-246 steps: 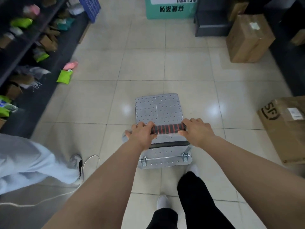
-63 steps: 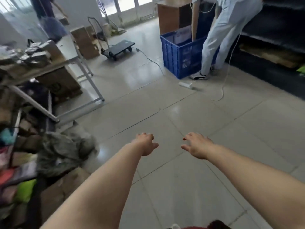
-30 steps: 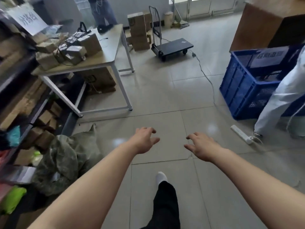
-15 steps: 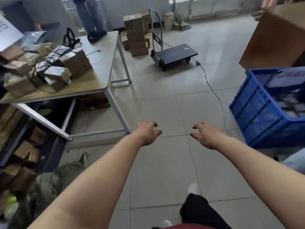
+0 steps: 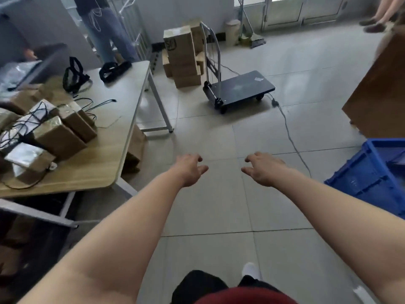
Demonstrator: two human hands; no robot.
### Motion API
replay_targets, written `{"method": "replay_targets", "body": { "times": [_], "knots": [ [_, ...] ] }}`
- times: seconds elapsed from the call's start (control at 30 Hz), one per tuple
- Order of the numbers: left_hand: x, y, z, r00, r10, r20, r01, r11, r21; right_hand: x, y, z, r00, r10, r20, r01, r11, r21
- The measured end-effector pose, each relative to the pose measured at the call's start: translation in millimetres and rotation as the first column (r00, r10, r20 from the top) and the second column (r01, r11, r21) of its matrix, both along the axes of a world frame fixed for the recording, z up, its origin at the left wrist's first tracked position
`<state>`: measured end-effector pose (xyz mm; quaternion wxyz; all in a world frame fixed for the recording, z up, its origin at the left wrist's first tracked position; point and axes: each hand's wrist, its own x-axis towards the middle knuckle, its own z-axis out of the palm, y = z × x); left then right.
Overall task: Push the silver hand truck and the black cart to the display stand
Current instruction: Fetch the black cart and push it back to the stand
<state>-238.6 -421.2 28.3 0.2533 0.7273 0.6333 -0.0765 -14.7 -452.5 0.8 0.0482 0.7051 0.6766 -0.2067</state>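
Right now my left hand and right hand reach forward with fingers loosely spread, grasping nothing. Well ahead of them the black cart stands on the tiled floor, beside stacked cardboard boxes.

Cart ahead, table left, crate right.

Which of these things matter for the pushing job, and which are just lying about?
For the job: black cart; left hand and right hand, both empty.

Lying about: stacked cardboard boxes; wooden table; blue crate; floor cable; broom.
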Motion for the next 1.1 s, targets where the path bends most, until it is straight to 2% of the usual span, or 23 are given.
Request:
{"method": "replay_targets", "body": {
  "times": [0.33, 0.67, 0.9, 1.1],
  "knots": [
    [0, 252, -22, 1.0, -0.017, 0.022, 0.017, 0.999, 0.033, -5, 251, -17, 0.999, 0.043, 0.014, -0.043, 0.999, 0.014],
    [-10, 532, -8, 0.992, -0.126, -0.032, 0.128, 0.99, 0.053, -15, 510, 7, 0.995, -0.095, 0.004, 0.095, 0.994, 0.049],
    [7, 678, -17, 0.984, -0.172, -0.052, 0.174, 0.984, 0.033, 4, 662, -6, 0.994, -0.104, 0.015, 0.103, 0.994, 0.036],
    [26, 818, -14, 0.99, -0.117, -0.074, 0.12, 0.992, 0.04, 34, 819, -14, 0.997, -0.075, -0.028, 0.077, 0.995, 0.058]
  ]
}}
